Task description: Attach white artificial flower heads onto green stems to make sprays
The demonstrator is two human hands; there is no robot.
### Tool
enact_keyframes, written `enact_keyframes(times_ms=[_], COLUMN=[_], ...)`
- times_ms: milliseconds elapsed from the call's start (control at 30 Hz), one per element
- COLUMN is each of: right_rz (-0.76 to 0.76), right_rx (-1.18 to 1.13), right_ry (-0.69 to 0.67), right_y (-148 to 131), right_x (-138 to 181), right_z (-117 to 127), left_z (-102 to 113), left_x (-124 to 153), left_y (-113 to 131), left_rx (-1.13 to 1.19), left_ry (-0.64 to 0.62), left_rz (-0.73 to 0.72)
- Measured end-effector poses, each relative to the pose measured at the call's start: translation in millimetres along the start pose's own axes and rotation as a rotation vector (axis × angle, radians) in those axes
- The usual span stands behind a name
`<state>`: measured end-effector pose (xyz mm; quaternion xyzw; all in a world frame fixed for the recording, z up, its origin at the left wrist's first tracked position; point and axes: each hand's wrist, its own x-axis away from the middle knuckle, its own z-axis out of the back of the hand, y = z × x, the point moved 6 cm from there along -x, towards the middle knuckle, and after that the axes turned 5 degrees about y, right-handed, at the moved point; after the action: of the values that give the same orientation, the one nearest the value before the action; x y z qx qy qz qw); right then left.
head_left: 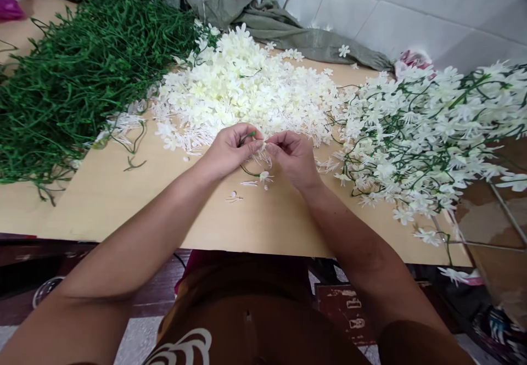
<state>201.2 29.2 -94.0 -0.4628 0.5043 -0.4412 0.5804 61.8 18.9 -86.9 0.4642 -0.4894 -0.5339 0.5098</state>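
Two hands: both meet at the middle of the pale wooden tabletop (123,200), just in front of the loose blossom heap.
Left hand (230,150): fingers curled, pinching a thin green plastic flower stem (248,136) between thumb and forefinger; the stem's lower part curves down below the hand toward the near edge.
Right hand (293,155): fingers bent inward, tips pressed on a small white artificial blossom (263,146) at the stem's upper end, touching the left fingertips.
Stem, lower end: one blossom already sits on it (264,177), lying on the tabletop between the wrists.
Heap of loose white fabric blossoms (242,88): toward the far edge, centre.
Pile of bare green plastic stems (78,74): far left corner, well apart from the hands.
Mass of finished white-flowered sprays (432,129): right edge, some hanging over it.
Grey-green cloth sack (280,27): crumpled along the far edge against the tiled wall.
Technique, as a judgement: hold the stem close to its tip so it cannot bend, line the blossom's centre up with the tip, and push straight on until seated.
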Motion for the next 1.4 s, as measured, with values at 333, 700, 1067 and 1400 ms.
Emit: enact_keyframes(times_ms=[333, 700, 1067, 1400], right_rz=[0.02, 0.001, -0.012, -0.158], right_rx=[-0.026, 0.012, -0.119, -0.253], right_ry=[0.028, 0.033, -0.058, -0.302], right_y=[-4, 1, -8, -2], right_x=[1, 1, 0, -1], right_z=[2, 1, -2, -9], left_z=[1, -1, 1, -8], left_x=[-2, 2, -1, -1], left_y=[-2, 2, 7, 0], left_rx=[0.069, -0.038, 0.018, 0.193], left_ry=[-0.025, 0.049, -0.035, -0.192], left_rz=[0.016, -0.046, -0.124, -0.079])
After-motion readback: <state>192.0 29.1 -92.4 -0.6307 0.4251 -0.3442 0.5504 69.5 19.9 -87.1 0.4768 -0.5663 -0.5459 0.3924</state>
